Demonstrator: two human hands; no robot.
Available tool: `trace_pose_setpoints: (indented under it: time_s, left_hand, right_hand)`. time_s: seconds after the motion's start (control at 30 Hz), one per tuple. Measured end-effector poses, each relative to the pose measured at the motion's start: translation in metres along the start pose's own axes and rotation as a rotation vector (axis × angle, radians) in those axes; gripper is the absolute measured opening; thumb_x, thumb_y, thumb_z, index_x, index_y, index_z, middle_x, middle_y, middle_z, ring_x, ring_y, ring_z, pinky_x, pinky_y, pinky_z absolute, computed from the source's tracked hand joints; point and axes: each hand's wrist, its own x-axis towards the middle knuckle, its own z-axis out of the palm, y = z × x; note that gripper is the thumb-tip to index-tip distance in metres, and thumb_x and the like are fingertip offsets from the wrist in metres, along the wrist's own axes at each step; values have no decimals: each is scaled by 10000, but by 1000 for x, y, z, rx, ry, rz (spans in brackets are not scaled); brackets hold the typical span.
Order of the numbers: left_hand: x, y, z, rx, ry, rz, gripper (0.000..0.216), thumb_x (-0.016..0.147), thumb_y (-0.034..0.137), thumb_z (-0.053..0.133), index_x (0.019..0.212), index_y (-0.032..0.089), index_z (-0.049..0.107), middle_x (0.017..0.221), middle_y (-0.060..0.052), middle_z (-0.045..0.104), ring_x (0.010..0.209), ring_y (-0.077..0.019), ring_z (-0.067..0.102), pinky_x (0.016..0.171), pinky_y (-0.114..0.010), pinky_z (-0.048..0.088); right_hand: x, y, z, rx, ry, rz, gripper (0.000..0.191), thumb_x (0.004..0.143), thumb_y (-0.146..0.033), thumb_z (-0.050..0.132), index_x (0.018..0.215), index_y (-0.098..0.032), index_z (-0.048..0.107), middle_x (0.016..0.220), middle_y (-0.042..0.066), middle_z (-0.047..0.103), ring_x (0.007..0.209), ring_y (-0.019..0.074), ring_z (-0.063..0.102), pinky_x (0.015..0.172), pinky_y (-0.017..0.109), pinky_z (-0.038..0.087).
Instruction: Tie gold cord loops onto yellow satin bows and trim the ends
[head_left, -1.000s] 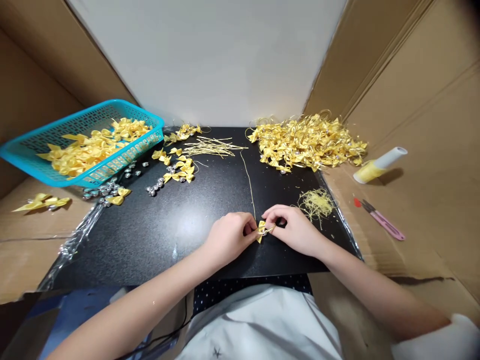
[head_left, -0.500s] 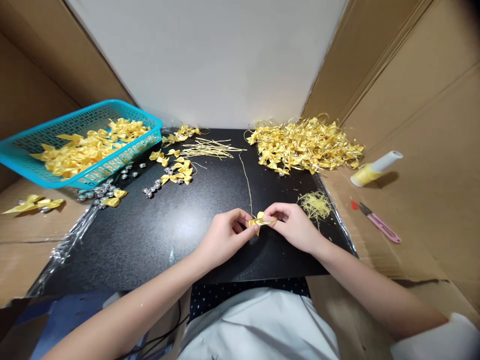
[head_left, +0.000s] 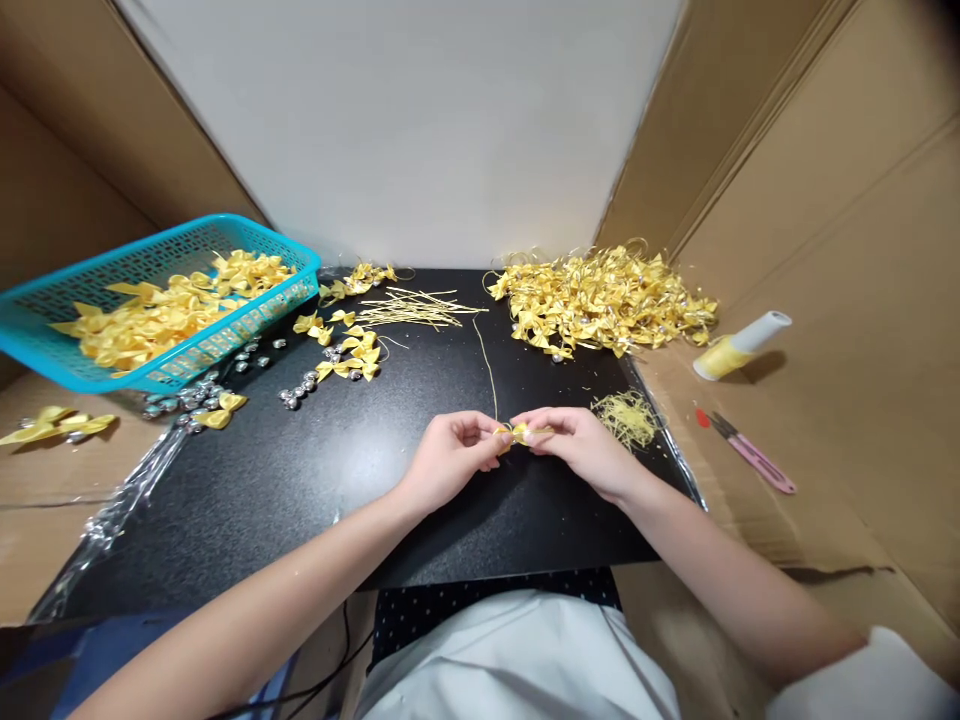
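Note:
Both my hands meet over the middle of the black mat (head_left: 300, 480). My left hand (head_left: 448, 462) and my right hand (head_left: 577, 445) pinch a small yellow ribbon bow (head_left: 519, 433) between their fingertips. A thin gold cord (head_left: 487, 365) runs from the bow away toward the back of the mat. The bow is partly hidden by my fingers.
A teal basket (head_left: 150, 300) of yellow bows sits tilted at the left. A large heap of finished bows (head_left: 600, 298) lies at the back right. Cut gold cords (head_left: 412, 308), loose bows (head_left: 352, 355), silver beads (head_left: 296, 390), cord scraps (head_left: 626, 417), a thread spool (head_left: 739, 347) and pink snips (head_left: 750, 455) lie around.
My hands have lifted slightly and drawn the bow flatter between them. The camera has tipped, so everything sits a little lower in view.

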Motion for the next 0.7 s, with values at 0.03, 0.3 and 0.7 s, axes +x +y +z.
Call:
trace_pose_setpoints:
  time_s: [0.03,0.3,0.7]
  left_hand:
    - [0,-1,0,-3,-2,-4,263,656,359,772,724,122,680,574,11,632,481,-67,526,501,-184,438]
    - [1,-5,0,-53,6,-62,254,628,320,791,730,114,681,579,6,647,493,-67,533,516,-183,448]
    - [0,-8,2,-41,31,-66,258,608,290,813,743,114,682,636,-17,674,556,-93,580,549,-203,453]
  right_hand:
    - [1,0,1,-26,-8,2,123,626,-272,716,623,-156,673,939,64,731,848,159,641,853,320,473]
    - [9,8,2,-211,42,-32,172,629,-325,722,630,-159,677,670,41,700,656,165,634,685,303,494]
    - [7,14,8,-322,119,-139,99,698,-256,693,668,-162,696,722,63,740,670,184,678,648,299,530]
